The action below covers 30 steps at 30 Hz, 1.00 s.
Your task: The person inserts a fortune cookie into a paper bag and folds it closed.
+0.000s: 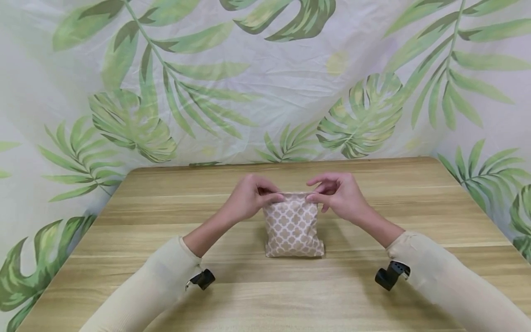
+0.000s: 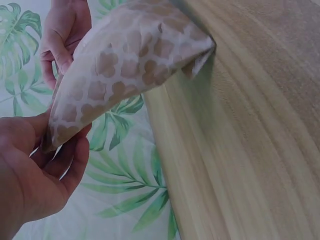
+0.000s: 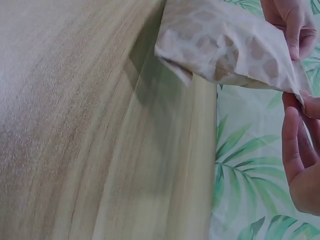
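Observation:
A small tan bag (image 1: 292, 228) with a white lattice pattern stands upright on the table, its lower part bulging. My left hand (image 1: 252, 197) pinches the top left corner between thumb and fingers. At the top right corner my right hand (image 1: 339, 197) pinches the rim, the other fingers bent loosely. In the left wrist view the bag (image 2: 115, 70) shows from its side, with the left hand (image 2: 37, 170) gripping its top edge. The right wrist view has the right hand (image 3: 302, 155) on the bag's (image 3: 225, 50) near top corner. What the bag contains is hidden.
The wood-grain table (image 1: 166, 286) spreads around the bag. Behind it hangs a white cloth (image 1: 282, 92) with green leaf prints. Black wrist cameras sit under both cream sleeves (image 1: 153, 276).

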### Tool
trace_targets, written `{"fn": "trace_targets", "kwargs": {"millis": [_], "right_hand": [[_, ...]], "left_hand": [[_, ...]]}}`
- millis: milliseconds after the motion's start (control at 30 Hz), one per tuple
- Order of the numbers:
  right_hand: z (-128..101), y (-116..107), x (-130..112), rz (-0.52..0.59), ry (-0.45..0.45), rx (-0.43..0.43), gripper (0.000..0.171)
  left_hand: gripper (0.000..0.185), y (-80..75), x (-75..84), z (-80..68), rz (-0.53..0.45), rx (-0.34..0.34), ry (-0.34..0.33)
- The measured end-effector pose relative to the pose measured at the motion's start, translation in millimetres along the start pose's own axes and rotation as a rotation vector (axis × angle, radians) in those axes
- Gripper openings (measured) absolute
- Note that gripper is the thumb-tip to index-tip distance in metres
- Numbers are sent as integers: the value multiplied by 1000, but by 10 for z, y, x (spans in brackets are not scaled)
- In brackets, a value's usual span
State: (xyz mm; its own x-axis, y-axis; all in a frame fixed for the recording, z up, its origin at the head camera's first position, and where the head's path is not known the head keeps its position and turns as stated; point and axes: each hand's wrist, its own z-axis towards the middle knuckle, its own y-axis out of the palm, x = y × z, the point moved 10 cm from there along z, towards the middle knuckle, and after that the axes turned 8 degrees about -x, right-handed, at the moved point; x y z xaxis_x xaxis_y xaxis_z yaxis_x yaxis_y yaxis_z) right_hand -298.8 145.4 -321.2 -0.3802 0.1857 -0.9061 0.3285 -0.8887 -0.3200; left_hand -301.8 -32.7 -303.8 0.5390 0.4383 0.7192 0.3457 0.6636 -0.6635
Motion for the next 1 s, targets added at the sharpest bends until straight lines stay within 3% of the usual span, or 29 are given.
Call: {"fn": "trace_targets", "kwargs": {"millis": [300,500,733,1000], "right_hand": [[42,33,264,62,150,-23,31],[47,112,409,82,215,-57,30],[81,188,571,14,228,-115,16],[132,254,734,-65,243,-162,13]], "left_hand": [[14,54,-172,-5,-153,-151,-66],[15,115,-266,5,-127,-170,-67],[16,241,-464,75,-84,-199,-85],[15,387,-713,132,-134,-256,-166]]}}
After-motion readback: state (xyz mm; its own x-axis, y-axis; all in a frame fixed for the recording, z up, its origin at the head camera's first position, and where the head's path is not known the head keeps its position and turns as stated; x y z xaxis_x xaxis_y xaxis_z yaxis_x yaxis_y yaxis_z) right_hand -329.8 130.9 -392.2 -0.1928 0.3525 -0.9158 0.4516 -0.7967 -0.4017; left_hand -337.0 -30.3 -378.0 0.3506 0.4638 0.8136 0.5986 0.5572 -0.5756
